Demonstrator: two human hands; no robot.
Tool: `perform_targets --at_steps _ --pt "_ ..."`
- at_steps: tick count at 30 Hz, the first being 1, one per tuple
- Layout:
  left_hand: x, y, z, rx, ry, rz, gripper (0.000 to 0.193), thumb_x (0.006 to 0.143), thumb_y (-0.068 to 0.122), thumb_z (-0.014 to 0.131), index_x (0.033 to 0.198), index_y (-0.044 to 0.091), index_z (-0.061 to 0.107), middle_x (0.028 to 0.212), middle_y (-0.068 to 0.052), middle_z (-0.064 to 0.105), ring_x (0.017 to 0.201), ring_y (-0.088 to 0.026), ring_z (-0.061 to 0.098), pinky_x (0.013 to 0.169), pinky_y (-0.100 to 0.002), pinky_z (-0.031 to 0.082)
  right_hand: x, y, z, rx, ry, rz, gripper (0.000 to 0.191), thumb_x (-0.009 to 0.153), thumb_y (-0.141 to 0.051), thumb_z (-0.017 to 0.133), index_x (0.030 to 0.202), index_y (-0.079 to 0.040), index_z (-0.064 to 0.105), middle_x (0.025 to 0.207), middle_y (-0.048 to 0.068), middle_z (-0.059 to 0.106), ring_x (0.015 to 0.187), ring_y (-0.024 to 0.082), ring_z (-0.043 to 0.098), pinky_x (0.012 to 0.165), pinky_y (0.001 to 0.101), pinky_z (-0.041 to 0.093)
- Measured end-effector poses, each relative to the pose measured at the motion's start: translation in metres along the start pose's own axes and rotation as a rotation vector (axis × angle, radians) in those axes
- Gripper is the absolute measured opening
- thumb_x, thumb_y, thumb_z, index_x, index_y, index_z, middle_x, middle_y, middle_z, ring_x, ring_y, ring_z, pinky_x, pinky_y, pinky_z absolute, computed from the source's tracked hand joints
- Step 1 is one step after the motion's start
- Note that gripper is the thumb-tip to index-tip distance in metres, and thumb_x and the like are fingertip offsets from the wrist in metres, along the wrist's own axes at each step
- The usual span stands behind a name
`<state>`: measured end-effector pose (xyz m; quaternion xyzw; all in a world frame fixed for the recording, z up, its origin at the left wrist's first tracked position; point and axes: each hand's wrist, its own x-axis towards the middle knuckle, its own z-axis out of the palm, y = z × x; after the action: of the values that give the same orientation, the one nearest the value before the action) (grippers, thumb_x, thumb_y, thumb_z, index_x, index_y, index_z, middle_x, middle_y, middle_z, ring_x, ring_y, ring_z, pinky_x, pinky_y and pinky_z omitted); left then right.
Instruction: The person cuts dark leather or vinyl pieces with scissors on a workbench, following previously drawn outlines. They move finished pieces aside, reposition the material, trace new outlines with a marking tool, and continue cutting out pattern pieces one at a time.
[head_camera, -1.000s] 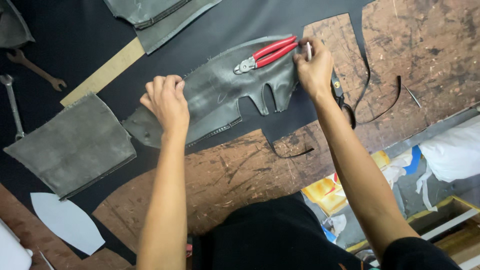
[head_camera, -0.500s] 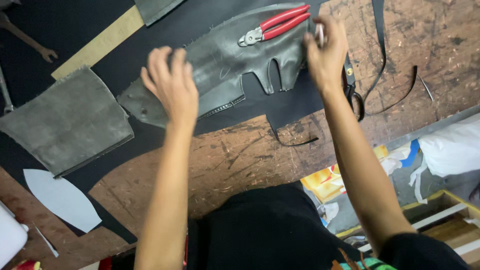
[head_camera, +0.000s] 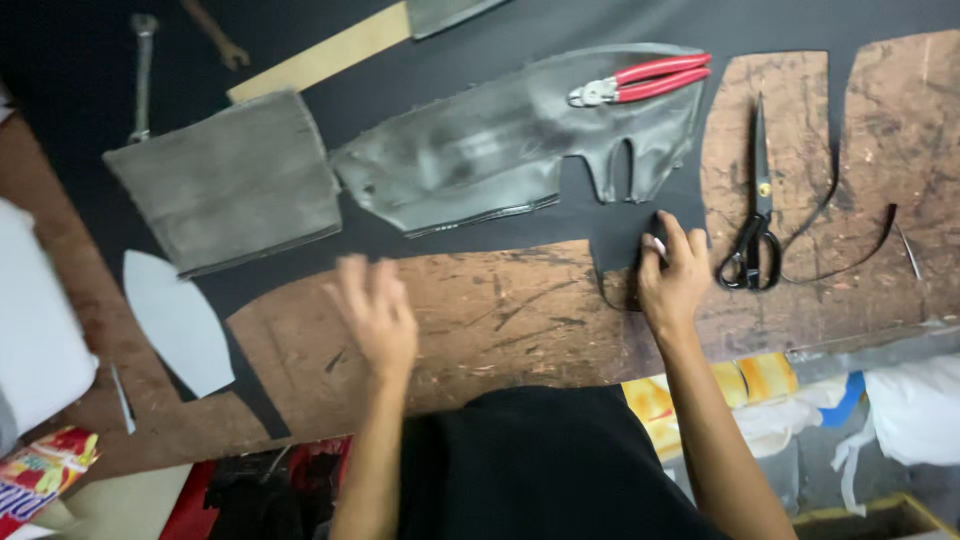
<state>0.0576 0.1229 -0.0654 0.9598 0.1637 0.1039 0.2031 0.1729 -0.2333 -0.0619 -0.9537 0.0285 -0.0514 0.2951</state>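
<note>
The right hand (head_camera: 672, 278) presses down on the edge of the black sheet (head_camera: 620, 215) on the bench (head_camera: 500, 320), fingers bent and close together, holding nothing. The black scissors (head_camera: 755, 215) lie just beside it at 3 o'clock, blades pointing to 12. The left hand (head_camera: 375, 310) is blurry, fingers spread apart and empty, over bare wood. The grey shaped piece (head_camera: 480, 150) lies at 12 o'clock from it, stretched from 9 to 3, with red pliers (head_camera: 645, 80) on top.

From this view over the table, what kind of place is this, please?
Probably a leather or shoemaking workshop: cut grey leather pieces lie on a black sheet over a scarred wooden workbench, with red-handled pliers and black scissors nearby.
</note>
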Motion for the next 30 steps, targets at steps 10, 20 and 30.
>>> perform_targets --at_steps 10,20,30 --pt "0.031 -0.04 -0.03 -0.062 0.163 -0.032 0.032 0.106 0.019 0.056 0.135 0.007 0.065 0.156 -0.02 0.042 0.154 -0.042 0.032 0.126 -0.068 0.014 -0.012 -0.003 0.011 -0.077 0.099 -0.007 0.03 0.098 -0.01 0.071 0.129 -0.013 0.07 0.096 0.014 0.054 0.083 0.033 0.06 0.072 0.0439 0.049" --pt "-0.013 0.041 0.002 -0.104 -0.146 0.322 0.033 0.098 0.024 0.058 0.128 0.014 0.068 0.149 -0.017 0.048 0.146 -0.037 0.04 0.121 -0.064 0.023 -0.104 -0.036 -0.011 -0.013 0.047 0.188 0.042 0.087 -0.015 0.067 0.129 -0.014 0.066 0.099 0.015 0.057 0.081 0.036 0.062 0.068 0.0448 0.051" --pt "-0.015 0.038 0.009 -0.246 -0.023 0.275 0.023 0.1 0.016 0.06 0.119 0.01 0.072 0.14 -0.011 0.061 0.142 -0.032 0.05 0.123 -0.059 0.029 -0.12 0.001 -0.03 0.078 0.133 0.222 0.027 0.092 -0.008 0.062 0.119 -0.009 0.068 0.097 0.016 0.054 0.084 0.033 0.061 0.074 0.0412 0.051"
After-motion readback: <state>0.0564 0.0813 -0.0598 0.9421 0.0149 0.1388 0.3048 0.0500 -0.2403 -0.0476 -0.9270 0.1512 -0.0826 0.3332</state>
